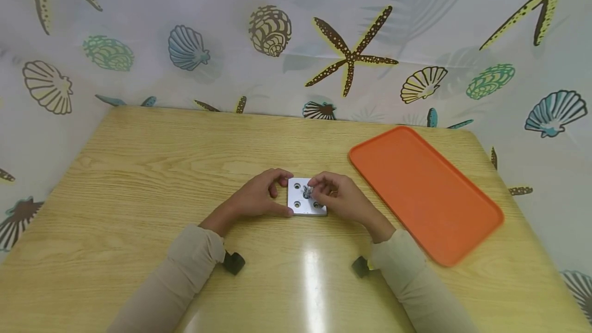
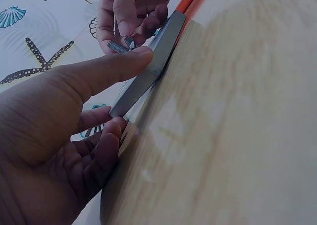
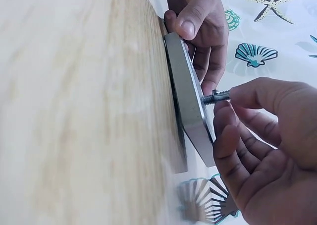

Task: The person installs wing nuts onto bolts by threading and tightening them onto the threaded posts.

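Note:
A square silver metal plate [image 1: 302,211] with round holes near its corners lies on the wooden table. My left hand [image 1: 259,197] holds the plate's left side, the thumb at the near corner and the fingers at the far one. At the plate's middle, my right hand [image 1: 344,198] pinches a small silver threaded screw [image 3: 216,97] between thumb and fingertips. In the right wrist view the screw stands out from the plate's face, its threaded end at the surface. How deep it sits cannot be told. The right fingers partly hide the plate's right side.
An orange tray [image 1: 425,194] lies on the table to the right of the hands, close to the right forearm. The wooden table [image 1: 176,158] extends around the plate. Behind it hangs a cloth [image 1: 222,9] printed with shells and starfish.

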Motion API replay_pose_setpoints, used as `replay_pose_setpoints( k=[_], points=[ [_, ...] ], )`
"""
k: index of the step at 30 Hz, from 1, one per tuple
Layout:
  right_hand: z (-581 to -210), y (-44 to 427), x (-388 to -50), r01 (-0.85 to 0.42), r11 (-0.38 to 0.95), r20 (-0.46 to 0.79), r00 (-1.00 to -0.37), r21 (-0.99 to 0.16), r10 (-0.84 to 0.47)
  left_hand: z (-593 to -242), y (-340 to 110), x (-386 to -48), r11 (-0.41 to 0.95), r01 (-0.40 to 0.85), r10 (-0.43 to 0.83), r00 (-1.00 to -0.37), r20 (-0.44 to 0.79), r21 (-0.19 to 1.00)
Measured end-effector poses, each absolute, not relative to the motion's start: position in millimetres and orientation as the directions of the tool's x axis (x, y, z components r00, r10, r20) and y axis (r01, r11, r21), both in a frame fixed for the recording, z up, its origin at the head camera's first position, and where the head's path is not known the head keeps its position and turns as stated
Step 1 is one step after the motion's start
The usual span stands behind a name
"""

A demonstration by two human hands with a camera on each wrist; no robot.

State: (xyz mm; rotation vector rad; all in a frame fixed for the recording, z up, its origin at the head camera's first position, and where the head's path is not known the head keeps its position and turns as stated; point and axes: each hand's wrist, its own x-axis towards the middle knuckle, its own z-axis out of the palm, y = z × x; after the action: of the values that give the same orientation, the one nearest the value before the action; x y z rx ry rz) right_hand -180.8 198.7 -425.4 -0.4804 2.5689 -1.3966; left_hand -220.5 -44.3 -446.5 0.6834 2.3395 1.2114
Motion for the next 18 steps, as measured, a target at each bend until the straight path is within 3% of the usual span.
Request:
replay_pose_setpoints(
  k=[8, 18],
  points=[
    [-426.4, 199.2, -180.2, -0.279, 0.508, 0.015, -0.887, -0.815, -0.462, -446.0, -44.1, -220.2, 0.491, 0.235, 0.601, -0.788, -0.131, 0.839],
    [-421.7, 197.6, -178.5, -0.213, 0.535, -0.004, -0.927, -0.817, -0.375, -445.6, -44.1, -220.0, 0.505, 0.218, 0.588, -0.795, -0.148, 0.835]
  ],
)
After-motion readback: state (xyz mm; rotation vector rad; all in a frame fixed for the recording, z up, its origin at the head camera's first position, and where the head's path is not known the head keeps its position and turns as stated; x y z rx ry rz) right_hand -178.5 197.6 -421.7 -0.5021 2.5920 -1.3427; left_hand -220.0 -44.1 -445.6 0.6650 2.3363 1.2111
